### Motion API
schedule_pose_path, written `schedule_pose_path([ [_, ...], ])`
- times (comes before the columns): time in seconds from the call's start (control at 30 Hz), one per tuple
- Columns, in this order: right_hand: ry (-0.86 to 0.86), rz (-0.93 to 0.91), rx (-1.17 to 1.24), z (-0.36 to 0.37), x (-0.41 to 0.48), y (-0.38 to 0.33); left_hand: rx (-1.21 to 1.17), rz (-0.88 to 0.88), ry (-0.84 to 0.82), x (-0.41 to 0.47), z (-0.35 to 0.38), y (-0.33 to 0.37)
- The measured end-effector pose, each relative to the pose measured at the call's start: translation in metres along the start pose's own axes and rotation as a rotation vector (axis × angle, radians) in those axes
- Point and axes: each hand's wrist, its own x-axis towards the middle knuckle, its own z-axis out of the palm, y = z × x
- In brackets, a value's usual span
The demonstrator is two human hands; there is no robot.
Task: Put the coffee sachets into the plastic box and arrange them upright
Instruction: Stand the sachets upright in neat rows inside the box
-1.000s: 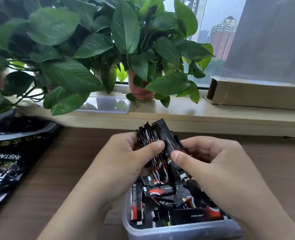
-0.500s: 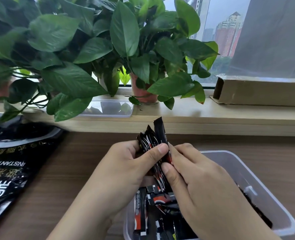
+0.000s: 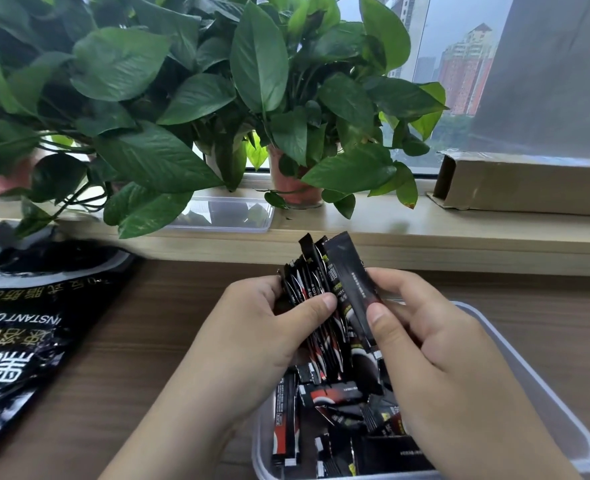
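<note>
Fingers [image 3: 321, 303] grip coffee sachets [image 3: 352, 285] over plastic box [image 3: 515, 358] on wooden desk [image 3: 168, 323] (plants [image 3: 258, 64] behind).

A dark brown wood-grain table [image 3: 148, 341] carries a glossy black instant-coffee bag [image 3: 12, 341] lying flat at its left and a translucent rectangular plastic box [image 3: 515, 368] at its near right, while the pale wooden windowsill [image 3: 390, 230] behind bears reddish plant pots [image 3: 295, 190], a clear flat plastic lid [image 3: 224, 216] and a long brown cardboard box [image 3: 529, 188].
</note>
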Motion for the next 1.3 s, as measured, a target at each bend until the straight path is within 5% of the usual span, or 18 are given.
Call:
schedule_pose_path([
  [0.8,0.016,0.214,0.236,-0.02,0.002,-0.006,0.033,-0.031,-0.035,-0.001,-0.003,0.004],
  [1.07,0.131,-0.036,-0.164,0.0,-0.006,-0.01,-0.063,-0.054,-0.081,-0.005,-0.001,0.006],
  [1.3,-0.166,-0.243,-0.361,-0.002,-0.005,0.0,-0.153,-0.051,-0.04,-0.002,-0.004,0.004],
])
